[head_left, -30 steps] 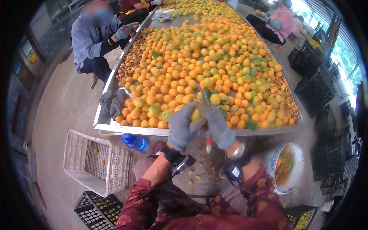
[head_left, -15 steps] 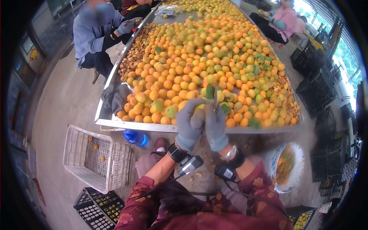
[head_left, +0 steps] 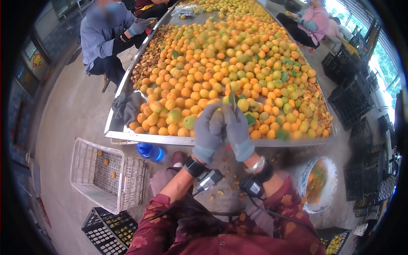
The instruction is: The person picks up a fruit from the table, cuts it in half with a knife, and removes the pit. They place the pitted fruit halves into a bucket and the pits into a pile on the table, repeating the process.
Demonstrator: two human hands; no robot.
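Both my hands wear grey gloves and meet over the near edge of the metal table point(head_left: 170, 138). My right hand point(head_left: 236, 129) is closed around a small knife point(head_left: 232, 100), its blade pointing up and away from me. Pressed against it, my left hand point(head_left: 207, 129) is closed on an apricot, which the fingers almost wholly hide. Just beyond the hands spreads a large heap of orange and yellow-green apricots point(head_left: 204, 76), with a few green leaves point(head_left: 250, 120) among them.
Brown pits point(head_left: 146, 63) line the table's left side, near a dark cloth point(head_left: 127, 108). Below stand a pale crate point(head_left: 123, 182), a blue bottle point(head_left: 150, 152) and a basin point(head_left: 333, 187). Black crates point(head_left: 350, 102) are stacked right. People sit along both sides point(head_left: 102, 38) point(head_left: 314, 25).
My hands have drawn slightly closer to me and tilted, and the knife's blade has shifted left. The fruit between them has become hidden. The co-worker's gloved hand at left has moved a little.
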